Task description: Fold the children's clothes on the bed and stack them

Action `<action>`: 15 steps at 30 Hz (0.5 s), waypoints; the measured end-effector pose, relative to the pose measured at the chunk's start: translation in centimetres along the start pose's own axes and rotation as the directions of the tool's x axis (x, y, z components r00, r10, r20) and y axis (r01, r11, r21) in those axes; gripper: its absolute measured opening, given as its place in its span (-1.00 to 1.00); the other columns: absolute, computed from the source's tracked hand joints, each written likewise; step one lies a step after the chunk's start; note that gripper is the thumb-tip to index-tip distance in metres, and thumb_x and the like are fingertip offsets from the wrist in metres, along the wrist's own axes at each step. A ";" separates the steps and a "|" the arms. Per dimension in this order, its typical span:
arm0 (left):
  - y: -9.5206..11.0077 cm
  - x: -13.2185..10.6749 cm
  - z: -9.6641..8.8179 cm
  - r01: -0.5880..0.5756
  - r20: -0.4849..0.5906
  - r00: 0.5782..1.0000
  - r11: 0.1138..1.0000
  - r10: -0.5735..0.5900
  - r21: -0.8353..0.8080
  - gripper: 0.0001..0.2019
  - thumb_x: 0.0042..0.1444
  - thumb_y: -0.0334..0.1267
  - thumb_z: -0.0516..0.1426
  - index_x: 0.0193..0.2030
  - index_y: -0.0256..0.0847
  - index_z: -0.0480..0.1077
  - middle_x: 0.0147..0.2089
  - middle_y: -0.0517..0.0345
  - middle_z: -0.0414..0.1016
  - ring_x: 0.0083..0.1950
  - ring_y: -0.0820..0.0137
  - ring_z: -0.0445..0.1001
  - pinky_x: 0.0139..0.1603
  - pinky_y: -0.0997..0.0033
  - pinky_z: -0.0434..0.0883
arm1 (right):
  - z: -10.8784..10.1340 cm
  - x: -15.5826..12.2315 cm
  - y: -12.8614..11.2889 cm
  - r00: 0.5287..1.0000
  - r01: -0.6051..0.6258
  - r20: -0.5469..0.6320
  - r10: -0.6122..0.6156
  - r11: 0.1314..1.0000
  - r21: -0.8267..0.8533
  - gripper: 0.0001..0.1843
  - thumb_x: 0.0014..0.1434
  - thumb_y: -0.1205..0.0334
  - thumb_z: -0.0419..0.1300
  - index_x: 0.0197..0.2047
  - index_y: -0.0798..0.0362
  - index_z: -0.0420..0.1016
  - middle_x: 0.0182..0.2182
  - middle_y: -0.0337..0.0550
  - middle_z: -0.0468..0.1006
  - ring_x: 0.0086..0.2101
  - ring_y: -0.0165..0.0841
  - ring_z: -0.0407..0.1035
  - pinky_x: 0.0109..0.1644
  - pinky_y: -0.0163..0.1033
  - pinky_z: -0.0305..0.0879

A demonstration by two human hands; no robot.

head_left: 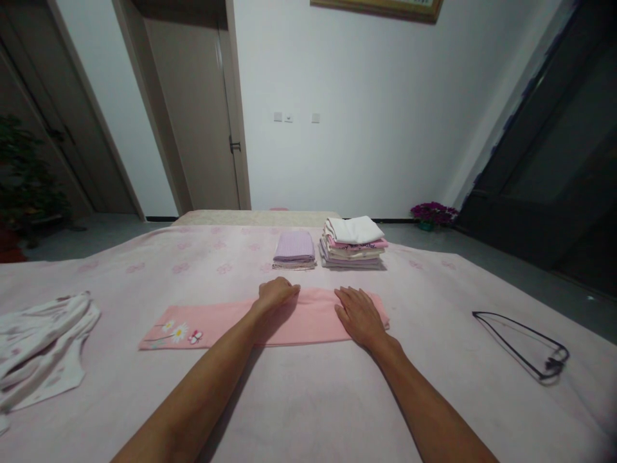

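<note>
A pink garment lies folded into a long flat strip on the bed, with white daisies and a butterfly printed at its left end. My left hand is at the strip's far edge near its middle, fingers curled together on the fabric. Toward the right end, my right hand rests flat on the cloth with its fingers stretched out. Just beyond the strip sit a small pile of folded lilac cloth and a taller stack of folded clothes with a white piece on top.
Pale pink patterned bedding covers the bed. A crumpled white garment with printed spots lies at the left. On the right is a thin black looped cord or hanger. Purple flowers stand on the floor beyond the bed.
</note>
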State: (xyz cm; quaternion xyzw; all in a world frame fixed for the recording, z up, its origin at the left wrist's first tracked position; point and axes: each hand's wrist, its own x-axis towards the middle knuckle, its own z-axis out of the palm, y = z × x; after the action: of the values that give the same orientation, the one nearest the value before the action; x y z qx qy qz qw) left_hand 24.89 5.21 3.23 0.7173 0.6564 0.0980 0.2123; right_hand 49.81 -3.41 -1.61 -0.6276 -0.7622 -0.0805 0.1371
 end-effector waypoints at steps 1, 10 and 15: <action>0.0 0.0 0.0 -0.003 -0.003 1.000 1.000 0.003 -0.003 -0.65 0.13 0.04 0.13 -0.37 -0.15 0.61 -0.24 -0.08 0.68 -0.11 0.12 0.62 -0.14 0.34 0.35 | 0.0 0.0 0.0 1.000 0.001 -0.002 -0.001 1.000 0.000 -0.49 0.41 0.10 -0.07 0.32 0.06 0.35 0.29 -0.03 0.38 0.29 -0.18 0.17 0.43 0.04 -0.10; 0.0 -1.6 1.1 -0.124 -0.153 0.982 0.991 0.115 -0.057 -0.69 0.22 -0.11 0.04 -0.22 -0.05 0.63 -0.09 0.09 0.69 0.02 0.21 0.57 0.24 0.19 0.19 | -0.2 0.0 -0.2 1.000 0.000 0.003 0.000 1.000 0.010 -0.48 0.40 0.09 -0.07 0.32 0.04 0.35 0.29 -0.02 0.38 0.29 -0.18 0.17 0.42 0.03 -0.09; 0.3 -1.8 0.7 -0.107 -0.182 0.978 0.993 0.098 -0.041 -0.63 0.24 -0.09 -0.02 -0.31 -0.14 0.59 -0.16 0.00 0.68 -0.06 0.17 0.57 0.12 0.17 0.24 | -0.2 0.0 -0.1 1.000 -0.005 0.005 0.005 1.000 0.011 -0.48 0.40 0.08 -0.07 0.32 0.05 0.34 0.29 -0.03 0.37 0.29 -0.18 0.16 0.43 0.02 -0.12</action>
State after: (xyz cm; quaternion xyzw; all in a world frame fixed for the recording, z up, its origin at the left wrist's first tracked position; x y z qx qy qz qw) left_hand 25.27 3.31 2.96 0.7329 0.6322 0.1895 0.1651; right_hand 49.70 -3.50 -1.44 -0.6289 -0.7614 -0.0744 0.1387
